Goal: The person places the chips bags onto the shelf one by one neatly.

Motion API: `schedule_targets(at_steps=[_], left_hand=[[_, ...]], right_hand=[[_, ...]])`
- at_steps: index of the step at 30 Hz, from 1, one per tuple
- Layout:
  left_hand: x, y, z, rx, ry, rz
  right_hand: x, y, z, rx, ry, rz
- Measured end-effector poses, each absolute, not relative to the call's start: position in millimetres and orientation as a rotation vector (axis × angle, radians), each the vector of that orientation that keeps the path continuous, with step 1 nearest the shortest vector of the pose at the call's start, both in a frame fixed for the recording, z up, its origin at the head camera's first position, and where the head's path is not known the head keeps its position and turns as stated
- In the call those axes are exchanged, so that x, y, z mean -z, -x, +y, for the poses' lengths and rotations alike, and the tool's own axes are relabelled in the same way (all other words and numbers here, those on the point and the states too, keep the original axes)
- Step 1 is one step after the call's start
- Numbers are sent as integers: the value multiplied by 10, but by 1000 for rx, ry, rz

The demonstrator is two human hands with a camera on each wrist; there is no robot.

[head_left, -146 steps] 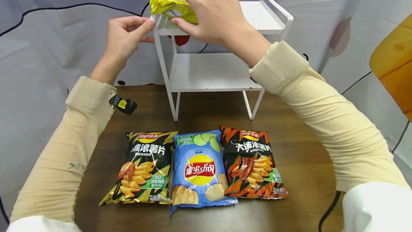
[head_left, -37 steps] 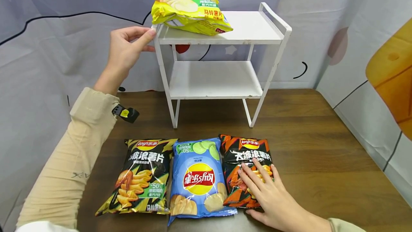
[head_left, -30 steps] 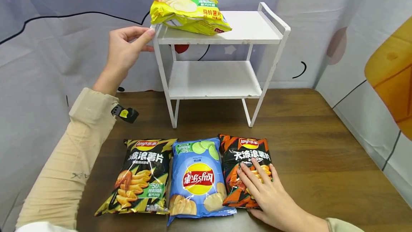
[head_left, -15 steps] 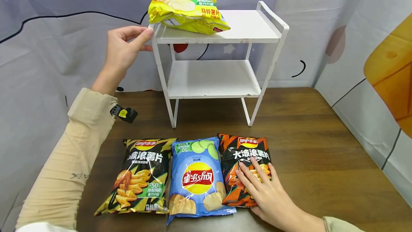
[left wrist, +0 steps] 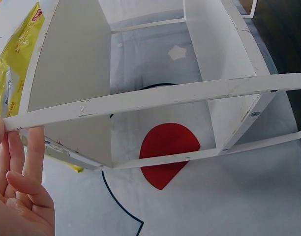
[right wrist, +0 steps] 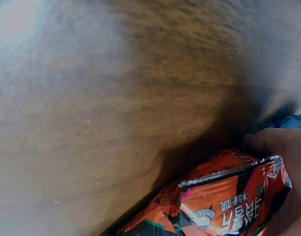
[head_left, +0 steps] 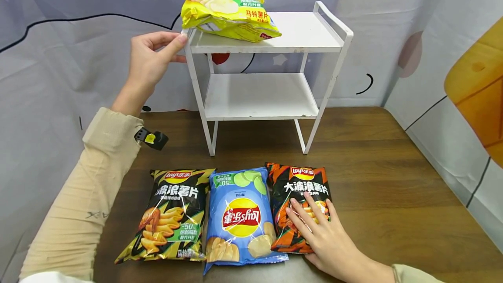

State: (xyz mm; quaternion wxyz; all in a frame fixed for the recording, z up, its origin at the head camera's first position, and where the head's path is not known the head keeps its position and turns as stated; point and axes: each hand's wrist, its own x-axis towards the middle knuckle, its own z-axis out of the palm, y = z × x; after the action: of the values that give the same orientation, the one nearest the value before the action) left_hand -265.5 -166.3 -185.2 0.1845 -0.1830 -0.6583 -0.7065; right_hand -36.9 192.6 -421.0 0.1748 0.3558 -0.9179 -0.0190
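My left hand point(head_left: 151, 60) pinches the left upright of a small white two-tier shelf point(head_left: 261, 95) at its upper corner; the left wrist view has the fingers point(left wrist: 35, 152) under the bar. A yellow bag of potato chips point(head_left: 229, 10) lies on the top tier beside that hand. My right hand point(head_left: 330, 239) rests with spread, nearly straight fingers on a black-and-orange bag of chips point(head_left: 280, 178) on the table. In the right wrist view, the thumb point(right wrist: 268, 140) lies by the bag's end. Left of it are a blue chip bag point(head_left: 241, 191) and a black-and-yellow chip bag point(head_left: 177, 204).
The shelf stands toward the back of the brown wooden table point(head_left: 393, 178). Behind it hangs a pale printed cloth point(head_left: 90, 64). A black strap with a yellow mark point(head_left: 151, 138) sticks out from the left sleeve point(head_left: 70, 200).
My right hand has come down from beside the yellow bag to the black-and-orange bag, then its fingers shifted slightly left over it. The left hand keeps its hold on the shelf.
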Motion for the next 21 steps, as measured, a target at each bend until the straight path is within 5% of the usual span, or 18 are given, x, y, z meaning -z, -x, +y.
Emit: schedule_targets(at_steps=[21], left_hand=[[1850,2658,-1675,1957,508,-1896]], right_hand=[[4140,436,1963,40,-1034,-2392]])
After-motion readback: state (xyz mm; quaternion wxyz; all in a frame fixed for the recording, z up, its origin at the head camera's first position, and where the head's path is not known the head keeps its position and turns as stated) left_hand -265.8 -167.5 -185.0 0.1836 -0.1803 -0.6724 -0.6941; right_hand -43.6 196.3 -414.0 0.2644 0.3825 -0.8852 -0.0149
